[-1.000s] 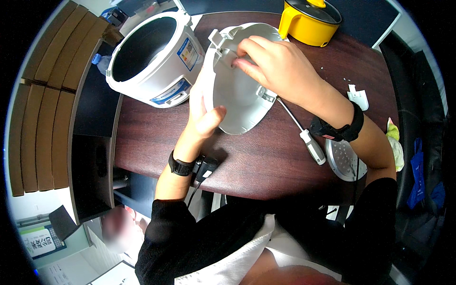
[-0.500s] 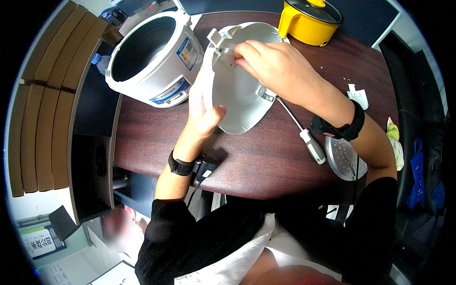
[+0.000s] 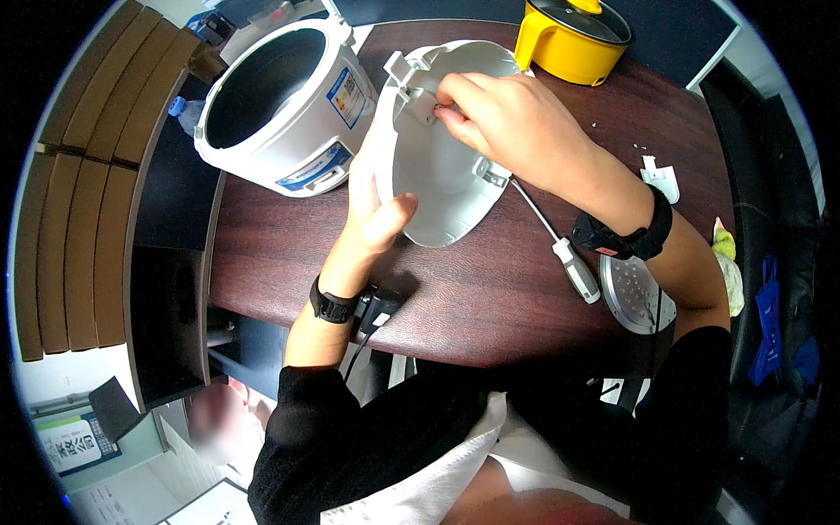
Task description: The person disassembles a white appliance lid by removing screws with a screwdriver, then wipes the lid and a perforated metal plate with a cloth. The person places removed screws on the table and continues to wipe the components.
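Note:
My left hand (image 3: 376, 214) grips the side of a white plastic rice cooker lid shell (image 3: 442, 192), its hollow inner side turned up toward me. Inside the shell, near its hinge end, my right hand (image 3: 503, 114) pinches at a small spot by the moulded posts; what is between the fingertips is too small to make out. Just left of the shell stands the white rice cooker body (image 3: 324, 131), without a lid and showing its dark inside. A screwdriver (image 3: 573, 267) with a grey and white handle lies right of the shell, its shaft pointing toward it.
A round metal plate with holes (image 3: 632, 293) lies under my right forearm. Beyond it are a small white plastic piece (image 3: 662, 181) and a cloth (image 3: 728, 271). A yellow pot (image 3: 569, 48) stands at the back, a black adapter (image 3: 379, 308) near the front edge, stacked boxes (image 3: 74, 254) at left.
My right hand has shifted very slightly at the same spot inside the shell. Everything else looks unchanged.

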Available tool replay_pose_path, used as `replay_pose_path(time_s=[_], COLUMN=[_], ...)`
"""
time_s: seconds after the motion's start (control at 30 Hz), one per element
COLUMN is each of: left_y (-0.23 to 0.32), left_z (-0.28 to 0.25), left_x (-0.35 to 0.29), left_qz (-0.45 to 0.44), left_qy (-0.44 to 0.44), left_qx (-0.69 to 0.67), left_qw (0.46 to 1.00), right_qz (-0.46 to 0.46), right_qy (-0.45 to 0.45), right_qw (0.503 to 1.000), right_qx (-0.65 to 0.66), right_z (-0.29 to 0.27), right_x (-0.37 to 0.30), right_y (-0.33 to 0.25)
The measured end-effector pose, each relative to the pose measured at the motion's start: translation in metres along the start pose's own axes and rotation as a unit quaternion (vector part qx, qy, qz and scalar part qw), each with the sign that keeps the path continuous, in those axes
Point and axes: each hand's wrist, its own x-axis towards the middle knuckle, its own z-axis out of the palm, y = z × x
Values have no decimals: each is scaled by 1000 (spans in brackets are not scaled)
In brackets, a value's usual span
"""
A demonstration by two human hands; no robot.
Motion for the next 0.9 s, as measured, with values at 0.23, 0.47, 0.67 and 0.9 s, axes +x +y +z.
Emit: replay_pose_path(time_s=[0.23, 0.47, 0.67, 0.9], left_y=[3, 2, 2, 1], left_z=[2, 2, 2, 0], left_x=[0, 0, 1, 1], left_qz=[5, 2, 5, 18], left_qy=[-6, -10, -5, -3], left_qx=[8, -8, -11, -14], left_qw=[1000, 1000, 1000, 1000], right_qz=[-74, -117, -138, -77], right_qy=[12, -15, -20, 21], right_qw=[996, 989, 986, 996], right_qx=[-54, -85, -92, -33], right_z=[-2, -8, -9, -5], right_x=[1, 5, 8, 3], right_y=[1, 5, 6, 12])
